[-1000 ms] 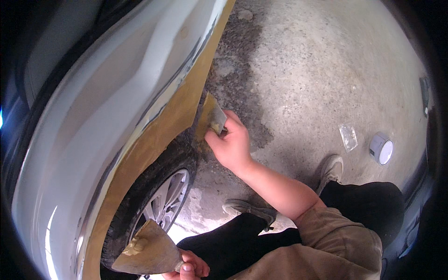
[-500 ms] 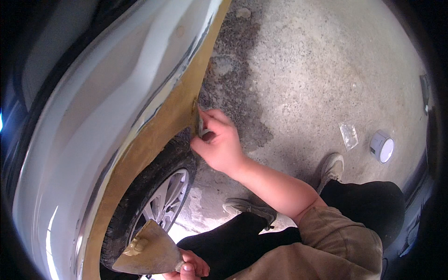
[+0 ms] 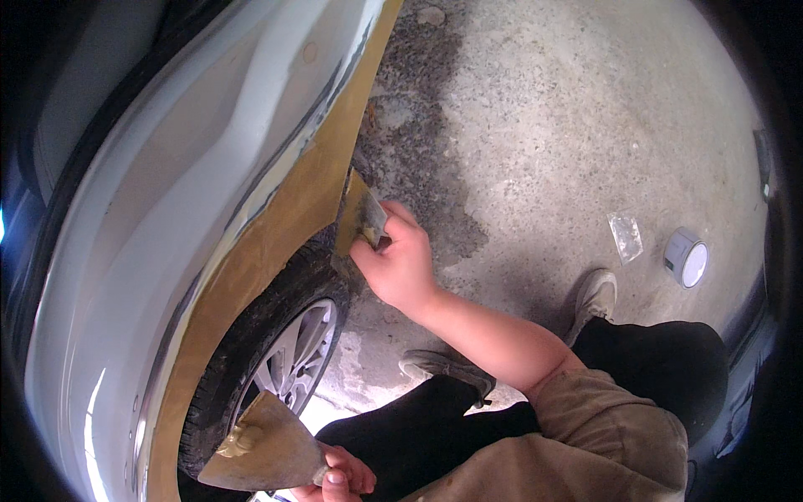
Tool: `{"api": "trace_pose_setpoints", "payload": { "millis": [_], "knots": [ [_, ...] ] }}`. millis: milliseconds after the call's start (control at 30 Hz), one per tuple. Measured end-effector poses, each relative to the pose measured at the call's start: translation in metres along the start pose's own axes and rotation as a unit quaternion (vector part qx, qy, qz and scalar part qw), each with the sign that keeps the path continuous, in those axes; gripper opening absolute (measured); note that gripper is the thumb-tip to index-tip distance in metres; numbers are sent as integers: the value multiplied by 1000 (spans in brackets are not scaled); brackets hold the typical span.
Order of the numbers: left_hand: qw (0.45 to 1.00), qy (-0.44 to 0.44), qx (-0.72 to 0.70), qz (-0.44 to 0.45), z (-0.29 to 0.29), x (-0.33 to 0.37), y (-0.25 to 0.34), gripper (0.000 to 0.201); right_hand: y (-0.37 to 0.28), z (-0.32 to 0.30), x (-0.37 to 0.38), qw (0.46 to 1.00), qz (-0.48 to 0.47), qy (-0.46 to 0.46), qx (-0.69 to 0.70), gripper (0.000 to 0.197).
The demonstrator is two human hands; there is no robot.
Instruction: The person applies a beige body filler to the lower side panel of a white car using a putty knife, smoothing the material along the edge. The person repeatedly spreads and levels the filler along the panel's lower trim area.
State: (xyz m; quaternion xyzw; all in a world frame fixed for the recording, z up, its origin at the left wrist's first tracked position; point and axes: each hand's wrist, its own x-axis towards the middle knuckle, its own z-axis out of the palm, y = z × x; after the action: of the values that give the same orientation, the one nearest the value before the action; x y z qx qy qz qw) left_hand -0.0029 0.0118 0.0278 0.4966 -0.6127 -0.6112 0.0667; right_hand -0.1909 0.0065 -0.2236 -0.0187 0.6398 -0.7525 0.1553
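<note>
In my right hand (image 3: 403, 263) I pinch a flat, thin-edged putty spreader (image 3: 363, 214), smeared with tan filler. Its blade stands just off the edge of the car's wheel-arch panel (image 3: 294, 194), which is coated in tan filler. My left hand (image 3: 343, 475), low in the view, grips the narrow end of a broad triangular putty knife (image 3: 272, 448). A lump of pale yellow filler (image 3: 240, 440) sits on that blade, which is held in front of the tyre (image 3: 219, 389).
Silver-white car bodywork (image 3: 159, 217) fills the left side, with a spoked wheel (image 3: 297, 356) under the arch. On the concrete floor (image 3: 544, 125) lie a clear plastic packet (image 3: 625, 237) and a white-lidded can (image 3: 686, 259). My shoes (image 3: 595, 294) stand near them.
My right hand has turned the spreader so its flat face shows, and the blade has come away from the panel edge. The left hand and its putty knife have barely moved.
</note>
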Motion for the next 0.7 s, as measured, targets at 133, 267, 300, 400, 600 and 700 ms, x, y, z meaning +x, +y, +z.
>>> {"api": "trace_pose_setpoints", "payload": {
  "millis": [133, 267, 300, 400, 600, 700],
  "knots": [
    [1000, 3, -4, 3, 2, 1, 2, 27, 1, 2, -1, 1000, 2, -23, 0, 34],
    [1000, 4, 2, -3, 2, 3, 2, 27, -1, 5, 1, 999, 10, -40, 10, 41],
    [1000, 1, -1, -1, 1, 3, 2, 27, -3, 7, 1, 999, 0, -32, 10, 47],
    [1000, -10, -7, -3, -1, 3, 1, 27, -8, 10, 0, 1000, -15, -24, 14, 60],
    [1000, -15, -17, -2, -1, 3, 2, 27, -5, 10, -16, 999, -23, -16, 25, 49],
    [999, -20, -25, 5, -1, 4, 2, 24, 1, 8, -17, 999, -40, 7, 4, 38]
  ]
}}
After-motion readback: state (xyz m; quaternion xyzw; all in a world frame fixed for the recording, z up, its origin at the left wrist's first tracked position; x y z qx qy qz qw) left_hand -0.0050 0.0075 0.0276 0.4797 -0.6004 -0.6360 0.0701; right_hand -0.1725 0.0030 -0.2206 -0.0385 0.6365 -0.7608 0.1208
